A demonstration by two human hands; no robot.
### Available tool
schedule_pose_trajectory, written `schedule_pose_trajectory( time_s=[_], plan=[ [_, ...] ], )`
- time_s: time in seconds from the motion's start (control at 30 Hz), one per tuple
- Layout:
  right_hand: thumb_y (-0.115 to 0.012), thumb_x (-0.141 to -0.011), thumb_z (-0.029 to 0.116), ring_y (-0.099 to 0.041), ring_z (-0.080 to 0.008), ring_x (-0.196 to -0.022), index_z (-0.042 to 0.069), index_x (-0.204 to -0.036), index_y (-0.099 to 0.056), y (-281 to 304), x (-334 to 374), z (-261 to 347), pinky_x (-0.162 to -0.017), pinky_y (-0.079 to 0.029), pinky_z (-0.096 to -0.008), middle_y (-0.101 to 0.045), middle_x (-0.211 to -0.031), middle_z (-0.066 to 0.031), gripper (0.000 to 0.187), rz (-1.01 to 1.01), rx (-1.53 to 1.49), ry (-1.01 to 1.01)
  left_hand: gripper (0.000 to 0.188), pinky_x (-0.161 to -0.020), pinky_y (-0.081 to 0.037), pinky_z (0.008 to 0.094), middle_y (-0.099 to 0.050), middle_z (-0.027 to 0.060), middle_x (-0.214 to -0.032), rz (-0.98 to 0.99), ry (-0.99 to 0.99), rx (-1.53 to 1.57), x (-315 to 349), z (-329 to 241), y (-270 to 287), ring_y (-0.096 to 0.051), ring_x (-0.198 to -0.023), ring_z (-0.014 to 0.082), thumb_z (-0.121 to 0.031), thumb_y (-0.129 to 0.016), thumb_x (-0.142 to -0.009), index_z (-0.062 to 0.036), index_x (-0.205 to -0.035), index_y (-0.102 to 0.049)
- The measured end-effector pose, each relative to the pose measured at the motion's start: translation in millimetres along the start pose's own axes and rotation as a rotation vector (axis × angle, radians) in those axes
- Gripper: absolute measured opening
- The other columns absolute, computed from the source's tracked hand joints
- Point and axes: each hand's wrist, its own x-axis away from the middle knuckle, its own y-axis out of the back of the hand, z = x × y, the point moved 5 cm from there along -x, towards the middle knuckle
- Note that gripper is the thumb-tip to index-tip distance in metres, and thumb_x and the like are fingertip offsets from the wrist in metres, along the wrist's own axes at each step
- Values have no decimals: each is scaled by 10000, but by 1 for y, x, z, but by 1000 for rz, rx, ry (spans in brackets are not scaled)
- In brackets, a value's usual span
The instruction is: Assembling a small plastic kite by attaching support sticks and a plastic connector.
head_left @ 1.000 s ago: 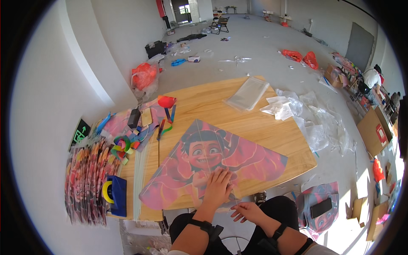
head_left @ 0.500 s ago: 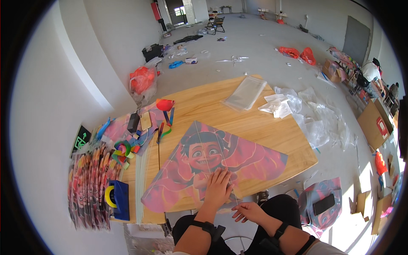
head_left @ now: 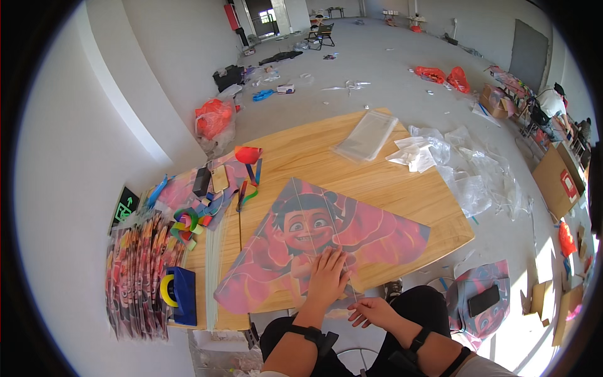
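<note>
A kite (head_left: 383,232) of printed pink and red film, showing a cartoon character, lies across the wooden table with its lower edge at the near side. Thin pale rods run along it. My left hand (head_left: 327,271) rests flat on the kite's lower middle, fingers stretched out and pressing the film. Just right of it, at the table's near edge, my right hand (head_left: 372,312) has thumb and forefinger pinched together at the lower end of a thin rod (head_left: 352,290). The other fingers of that hand are loosely curled.
At left are a blue tape dispenser (head_left: 184,295), a stack of printed kites (head_left: 135,276), pale rods (head_left: 213,264) and coloured ribbon rolls (head_left: 186,221). Clear plastic sleeves (head_left: 365,135) lie at the far edge. A phone (head_left: 483,301) rests on a printed sheet at right.
The whole view has shifted slightly to the right. Both hands keep nearly the same place on the kite; the right hand's fingers look a little more curled.
</note>
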Motion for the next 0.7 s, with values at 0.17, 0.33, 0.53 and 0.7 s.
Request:
schedule_pose_trajectory(
  time_s=[0.17, 0.33, 0.53, 0.7],
  plan=[
    [-492, -1060, 276, -747, -181, -834, 20, -1192, -645, 0, 1, 2, -630, -559, -267, -747, -992, -103, 326, -4, 6, 0, 499, -1168, -294, 497, -504, 98, -1472, -3, 1, 2, 0, 0, 1, -423, -1388, 327, -298, -619, -931, -59, -1364, -553],
    [-482, -1063, 262, -749, -186, -833, 21, -1194, -643, 0, 1, 2, -629, -560, -270, -747, -989, -108, 318, -15, 3, -3, 505, -1170, -293, 494, -498, 96, -1479, 5, 1, -12, 0, 1, -1, -421, -1389, 324, -300, -615, -934, -62, -1373, -546],
    [-478, -1064, 246, -750, -193, -824, 23, -1189, -643, 1, -1, 0, -619, -563, -270, -746, -987, -112, 305, -15, -15, 14, 510, -1173, -288, 487, -517, 108, -1442, -3, 21, 4, 0, 1, -2, -417, -1392, 319, -300, -612, -935, -52, -1374, -534],
    [-479, -1064, 248, -751, -193, -817, 23, -1175, -643, -2, -2, 3, -615, -563, -268, -745, -980, -111, 301, -22, -23, 21, 511, -1176, -286, 483, -523, 123, -1428, -15, 26, 20, 0, 3, -3, -418, -1393, 317, -295, -604, -937, -35, -1370, -531]
  ],
)
